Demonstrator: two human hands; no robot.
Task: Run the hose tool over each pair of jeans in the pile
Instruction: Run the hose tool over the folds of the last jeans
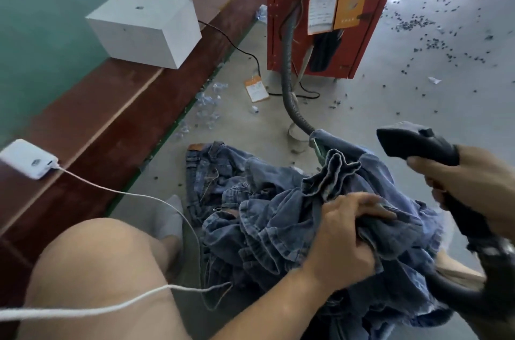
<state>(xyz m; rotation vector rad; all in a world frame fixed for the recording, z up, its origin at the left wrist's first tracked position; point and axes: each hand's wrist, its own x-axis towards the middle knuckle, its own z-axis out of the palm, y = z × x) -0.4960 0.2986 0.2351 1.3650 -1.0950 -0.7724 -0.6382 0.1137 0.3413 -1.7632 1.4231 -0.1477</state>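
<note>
A heap of blue jeans lies on the concrete floor in front of my knee. My left hand grips a bunched fold of the top pair, fingers curled into the denim. My right hand holds the black hose tool by its handle, with the flat nozzle pointing left just above the raised denim. A grey ribbed hose runs from the red machine down to the pile, where denim hides its end.
A dark red wooden bench runs along the left with a white box and a white power bank on it; its white cable crosses my bare knee. Dark scraps litter the floor at right.
</note>
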